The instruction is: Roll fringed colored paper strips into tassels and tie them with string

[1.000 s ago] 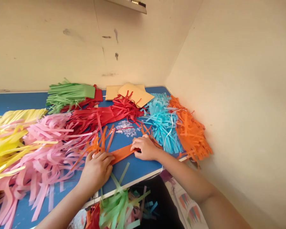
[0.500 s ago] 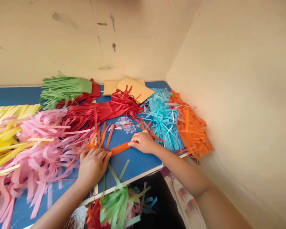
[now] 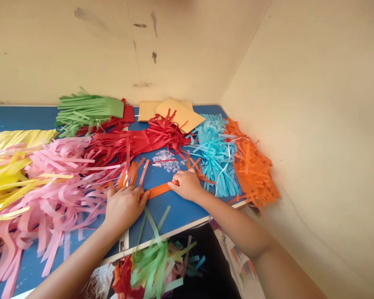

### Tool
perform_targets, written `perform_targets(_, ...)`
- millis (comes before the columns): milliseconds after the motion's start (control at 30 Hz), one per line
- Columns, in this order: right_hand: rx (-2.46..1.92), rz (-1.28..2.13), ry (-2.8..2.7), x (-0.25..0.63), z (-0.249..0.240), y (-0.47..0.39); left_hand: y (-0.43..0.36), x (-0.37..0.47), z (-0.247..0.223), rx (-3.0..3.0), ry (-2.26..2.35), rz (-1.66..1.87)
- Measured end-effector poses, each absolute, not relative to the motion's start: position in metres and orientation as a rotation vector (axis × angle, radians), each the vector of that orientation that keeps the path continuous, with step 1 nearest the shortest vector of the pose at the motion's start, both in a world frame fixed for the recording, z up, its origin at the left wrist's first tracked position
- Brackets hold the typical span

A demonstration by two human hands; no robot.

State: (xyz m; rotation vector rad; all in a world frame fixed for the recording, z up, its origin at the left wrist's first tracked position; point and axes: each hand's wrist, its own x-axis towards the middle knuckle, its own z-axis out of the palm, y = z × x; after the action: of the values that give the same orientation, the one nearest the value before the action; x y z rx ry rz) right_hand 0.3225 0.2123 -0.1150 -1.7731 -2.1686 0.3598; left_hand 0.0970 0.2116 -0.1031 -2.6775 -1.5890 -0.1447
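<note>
An orange paper strip (image 3: 159,190) is stretching across the desk (image 3: 180,211) on the wearer's side of the pale clippings (image 3: 166,164), its long axis slanting between both hands — the right hand (image 3: 187,184), nearer the clippings, is pinching one end, the fingers of the left hand (image 3: 123,207) are clasping the other.

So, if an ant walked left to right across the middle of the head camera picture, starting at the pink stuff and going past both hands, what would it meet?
Pink paper fringe → left hand → folded orange strip → right hand → light blue fringe → big orange fringe.
</note>
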Motion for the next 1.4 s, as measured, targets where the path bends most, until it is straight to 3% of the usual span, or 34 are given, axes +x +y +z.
perform_targets(167,-1.774,0.236,-2.149,0.325,-0.111,0.207,0.209,0.097,-0.102,-2.637,-1.552,-0.246)
perform_targets(433,-1.146,-0.151,-2.680,0.328,-0.105,0.200,0.207,0.095,-0.093,-2.735,-0.967,-0.503)
perform_targets(667,-1.354,-0.023,-2.620,0.324,-0.089,0.213,0.208,0.104,-0.099,-2.631,-1.008,-0.611)
perform_targets(900,-1.074,-0.326,-2.647,0.310,-0.106,0.193,0.198,0.100,-0.098,-2.639,-0.993,-0.566)
perform_targets(1067,-1.234,-0.054,-2.467,0.348,-0.121,0.189,0.196,0.083,-0.100,-2.731,-0.941,-0.556)
perform_targets(1233,-1.452,0.374,-2.288,0.368,-0.116,0.194,0.202,0.079,-0.108,-2.867,-1.194,-0.628)
perform_targets(1400,-1.631,0.474,-2.222,0.361,-0.109,0.198,0.203,0.085,-0.109,-2.848,-1.407,-0.608)
